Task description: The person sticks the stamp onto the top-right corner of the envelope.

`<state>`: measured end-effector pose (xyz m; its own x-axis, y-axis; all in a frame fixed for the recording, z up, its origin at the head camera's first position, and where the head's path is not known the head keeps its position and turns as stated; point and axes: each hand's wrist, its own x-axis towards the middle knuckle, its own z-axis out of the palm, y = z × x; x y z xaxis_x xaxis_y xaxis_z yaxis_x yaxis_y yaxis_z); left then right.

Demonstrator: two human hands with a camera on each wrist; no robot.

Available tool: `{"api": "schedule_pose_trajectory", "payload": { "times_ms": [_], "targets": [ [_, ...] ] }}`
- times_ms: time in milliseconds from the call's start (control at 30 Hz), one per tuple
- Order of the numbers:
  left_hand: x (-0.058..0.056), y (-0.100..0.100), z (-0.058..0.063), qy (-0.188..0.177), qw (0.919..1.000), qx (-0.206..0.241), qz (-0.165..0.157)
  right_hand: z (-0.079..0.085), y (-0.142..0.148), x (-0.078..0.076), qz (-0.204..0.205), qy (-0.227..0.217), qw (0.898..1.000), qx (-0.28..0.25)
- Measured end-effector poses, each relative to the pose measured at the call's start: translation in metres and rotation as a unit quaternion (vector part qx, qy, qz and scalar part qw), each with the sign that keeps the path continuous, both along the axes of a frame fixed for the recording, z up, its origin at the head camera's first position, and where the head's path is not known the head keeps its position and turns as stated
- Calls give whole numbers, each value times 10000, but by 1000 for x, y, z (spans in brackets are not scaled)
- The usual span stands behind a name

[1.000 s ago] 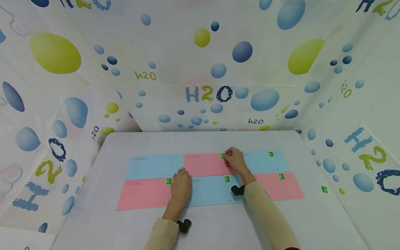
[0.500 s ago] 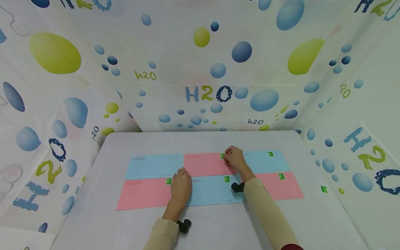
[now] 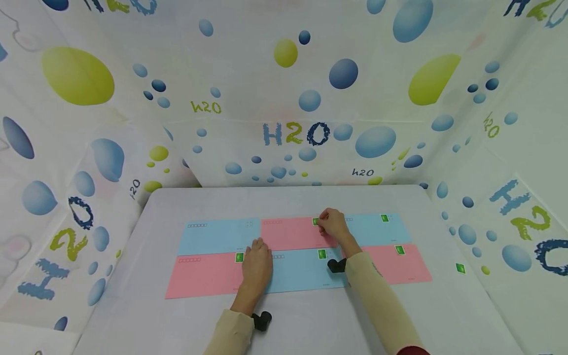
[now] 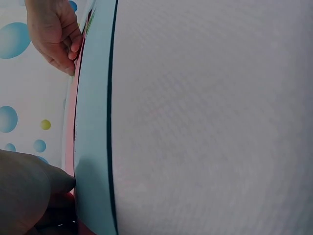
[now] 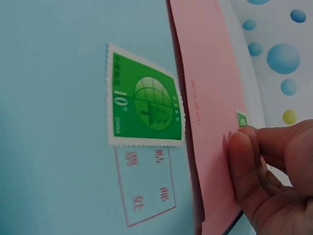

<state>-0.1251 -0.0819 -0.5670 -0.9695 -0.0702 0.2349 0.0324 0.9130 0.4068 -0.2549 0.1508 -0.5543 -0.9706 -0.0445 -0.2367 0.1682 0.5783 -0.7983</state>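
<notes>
At the top right corner of the upper middle pink envelope (image 3: pixel 288 235), my right hand (image 3: pixel 334 227) pinches a small green postage stamp (image 3: pixel 315 221) between thumb and fingertips. Its free end (image 5: pixel 241 117) shows past the fingers in the right wrist view, lying close over the pink paper. My left hand (image 3: pixel 258 264) rests on the envelopes, its fingertips at the lower left corner of that pink one. Just below the right hand, a blue envelope (image 3: pixel 301 276) bears another green stamp (image 5: pixel 146 98), partly over a printed red box.
Pink and blue envelopes lie in two rows on the white table (image 3: pixel 133 315). Upper left, a blue envelope (image 3: pixel 217 236) shows only a printed box at its corner. Others carry green stamps, as on the lower right pink envelope (image 3: pixel 417 266). A loose stamp (image 3: pixel 460 268) lies far right.
</notes>
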Motion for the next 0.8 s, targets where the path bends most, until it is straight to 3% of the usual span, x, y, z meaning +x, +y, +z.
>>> {"api": "schedule_pose_trajectory", "payload": {
  "times_ms": [200,467,800],
  "targets": [
    [0,0,1,16,10000,44,27,-2,2,5,117,244,9996,-76],
    [1,0,-1,-23,9999,91,-59,-5,19,21,-189,738,9956,-552],
    [1,-1,-1,183,9997,125,-42,9,41,39,-186,1129,9921,-520]
  ]
}}
